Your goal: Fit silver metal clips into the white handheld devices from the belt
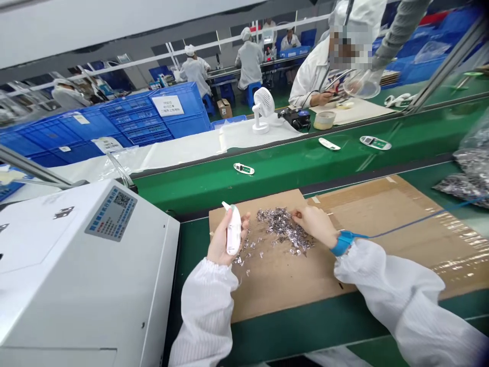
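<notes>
A white handheld device casing with a narrow pointed tip lies in my left hand, whose fingers curl round it above the brown cardboard. To its right, a loose heap of small shiny metal pieces is spread on the cardboard, with stray pieces scattered near my left hand. My right hand, with a blue wrist strap, reaches into the heap's right edge. Its fingertips are pinched together at the pieces; what they hold is too small to tell.
A large white machine stands at the left. Open device halves lie on the green conveyor beyond the cardboard. Bags of metal pieces are at the right. Across the conveyor, a person works near a white fan.
</notes>
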Demonstrator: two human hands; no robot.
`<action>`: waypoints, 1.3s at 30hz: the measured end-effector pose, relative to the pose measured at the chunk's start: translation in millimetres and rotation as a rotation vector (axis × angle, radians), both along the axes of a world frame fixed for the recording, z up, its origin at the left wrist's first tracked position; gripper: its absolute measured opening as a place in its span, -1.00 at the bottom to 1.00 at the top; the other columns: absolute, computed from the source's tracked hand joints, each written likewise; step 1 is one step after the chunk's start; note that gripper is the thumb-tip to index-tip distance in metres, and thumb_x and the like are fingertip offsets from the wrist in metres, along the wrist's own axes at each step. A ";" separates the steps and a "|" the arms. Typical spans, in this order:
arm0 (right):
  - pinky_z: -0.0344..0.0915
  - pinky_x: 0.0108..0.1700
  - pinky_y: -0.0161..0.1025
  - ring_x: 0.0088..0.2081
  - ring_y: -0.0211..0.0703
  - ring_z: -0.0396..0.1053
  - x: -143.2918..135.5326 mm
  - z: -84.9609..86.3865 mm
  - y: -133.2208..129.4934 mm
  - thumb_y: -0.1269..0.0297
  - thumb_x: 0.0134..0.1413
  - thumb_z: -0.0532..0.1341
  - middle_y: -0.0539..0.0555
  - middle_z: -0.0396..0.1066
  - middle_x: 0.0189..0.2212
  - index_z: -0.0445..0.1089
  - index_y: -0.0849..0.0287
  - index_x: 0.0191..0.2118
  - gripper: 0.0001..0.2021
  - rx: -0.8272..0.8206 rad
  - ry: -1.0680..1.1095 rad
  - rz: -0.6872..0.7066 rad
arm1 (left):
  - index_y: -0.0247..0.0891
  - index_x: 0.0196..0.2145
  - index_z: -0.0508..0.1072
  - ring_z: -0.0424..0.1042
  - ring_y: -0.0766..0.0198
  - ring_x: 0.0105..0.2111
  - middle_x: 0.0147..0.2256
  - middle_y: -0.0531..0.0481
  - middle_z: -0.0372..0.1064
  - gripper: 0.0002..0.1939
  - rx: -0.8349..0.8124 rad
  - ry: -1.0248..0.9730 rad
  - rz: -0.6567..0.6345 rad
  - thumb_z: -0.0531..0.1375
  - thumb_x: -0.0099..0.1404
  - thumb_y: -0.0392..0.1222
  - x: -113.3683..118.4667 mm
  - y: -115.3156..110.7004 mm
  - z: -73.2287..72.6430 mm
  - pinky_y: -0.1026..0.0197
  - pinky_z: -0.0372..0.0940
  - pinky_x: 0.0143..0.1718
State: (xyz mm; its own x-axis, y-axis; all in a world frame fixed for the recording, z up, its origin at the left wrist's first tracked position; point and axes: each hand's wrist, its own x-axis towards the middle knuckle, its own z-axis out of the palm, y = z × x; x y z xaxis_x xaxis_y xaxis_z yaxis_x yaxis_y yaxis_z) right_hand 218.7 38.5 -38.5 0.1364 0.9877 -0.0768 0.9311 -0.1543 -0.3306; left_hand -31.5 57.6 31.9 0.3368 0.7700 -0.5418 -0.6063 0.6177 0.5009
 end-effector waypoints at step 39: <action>0.31 -0.33 -0.30 -0.35 -0.25 0.46 -68.6 65.5 -66.1 0.27 0.31 0.15 0.06 0.55 -0.21 0.52 0.10 -0.04 -0.77 0.351 0.256 0.646 | -0.03 0.36 0.01 0.39 0.24 -0.67 -0.48 0.04 0.35 -0.43 0.174 0.072 0.013 0.00 0.44 -0.05 33.6 -86.7 -19.7 0.25 0.31 -0.76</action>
State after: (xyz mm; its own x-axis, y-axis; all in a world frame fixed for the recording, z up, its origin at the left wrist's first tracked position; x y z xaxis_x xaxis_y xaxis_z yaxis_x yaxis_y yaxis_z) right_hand 150.1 -27.6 27.0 -0.4541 0.8377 0.3035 0.6890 0.5461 -0.4765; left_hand 2.1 -29.0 12.3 0.2913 0.8581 -0.4228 -0.5720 0.5105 0.6420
